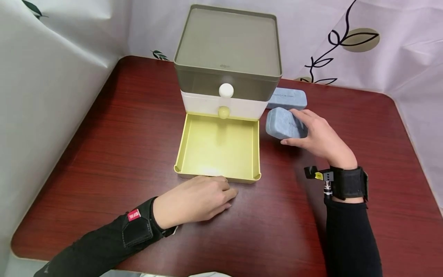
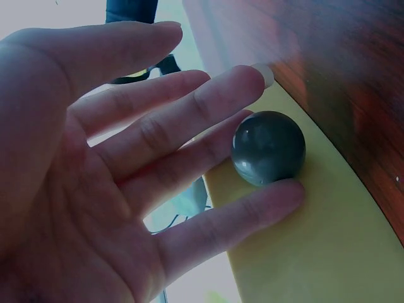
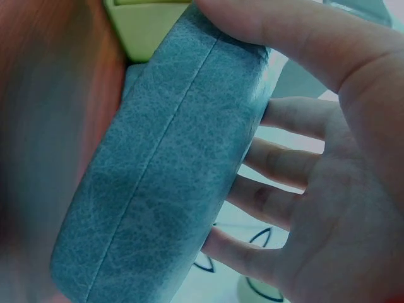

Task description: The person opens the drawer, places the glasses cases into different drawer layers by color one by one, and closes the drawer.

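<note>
My right hand grips a light blue glasses case, thumb on its near side and fingers along the far side. The case is tilted, just right of the pulled-out yellow drawer. In the right wrist view its seamed long side shows. My left hand is at that drawer's front edge. The left wrist view shows the drawer's round knob between extended fingertips, with the thumb apart. From the head view, my left hand hides this knob.
A drawer unit stands at the back, its grey top drawer and white middle drawer closed. Another blue case lies beside it on the right. Dark red wooden table beneath; patterned white cloth behind.
</note>
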Demonstrator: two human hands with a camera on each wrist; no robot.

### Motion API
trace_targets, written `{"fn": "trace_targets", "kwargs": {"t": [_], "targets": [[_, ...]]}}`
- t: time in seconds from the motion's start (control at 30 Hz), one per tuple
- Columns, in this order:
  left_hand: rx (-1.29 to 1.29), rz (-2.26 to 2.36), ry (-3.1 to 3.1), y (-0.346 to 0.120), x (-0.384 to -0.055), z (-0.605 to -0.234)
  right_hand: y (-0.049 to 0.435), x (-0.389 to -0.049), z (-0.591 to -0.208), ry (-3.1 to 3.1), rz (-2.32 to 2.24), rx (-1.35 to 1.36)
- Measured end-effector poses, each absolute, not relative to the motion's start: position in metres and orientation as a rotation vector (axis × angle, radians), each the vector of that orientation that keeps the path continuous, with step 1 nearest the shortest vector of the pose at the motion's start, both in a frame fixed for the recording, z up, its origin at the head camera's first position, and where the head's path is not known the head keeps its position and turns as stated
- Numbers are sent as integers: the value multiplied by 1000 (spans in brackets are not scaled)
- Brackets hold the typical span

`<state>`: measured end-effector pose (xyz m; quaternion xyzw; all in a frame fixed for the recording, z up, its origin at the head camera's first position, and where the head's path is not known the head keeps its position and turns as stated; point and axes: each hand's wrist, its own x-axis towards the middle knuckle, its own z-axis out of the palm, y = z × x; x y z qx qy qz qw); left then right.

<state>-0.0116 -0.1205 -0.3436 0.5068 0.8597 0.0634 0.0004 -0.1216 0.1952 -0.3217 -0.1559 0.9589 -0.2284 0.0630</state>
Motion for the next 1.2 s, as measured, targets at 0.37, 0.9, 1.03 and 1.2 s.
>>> {"fn": "trace_targets", "kwargs": {"t": [0.37, 0.9, 1.03, 1.2], "targets": [[1608, 195, 2703, -121, -13, -345, 164, -100, -292, 2920, -670, -644], [1597, 179, 2695, -120, -16, -347, 115, -97, -274, 2972, -526, -1091], [1590, 158, 2688, -119, -17, -347, 107, -98, -272, 2983, -496, -1146], [1577, 136, 2680, -118, -17, -345, 100, -99, -270, 2984, -455, -1178]]}}
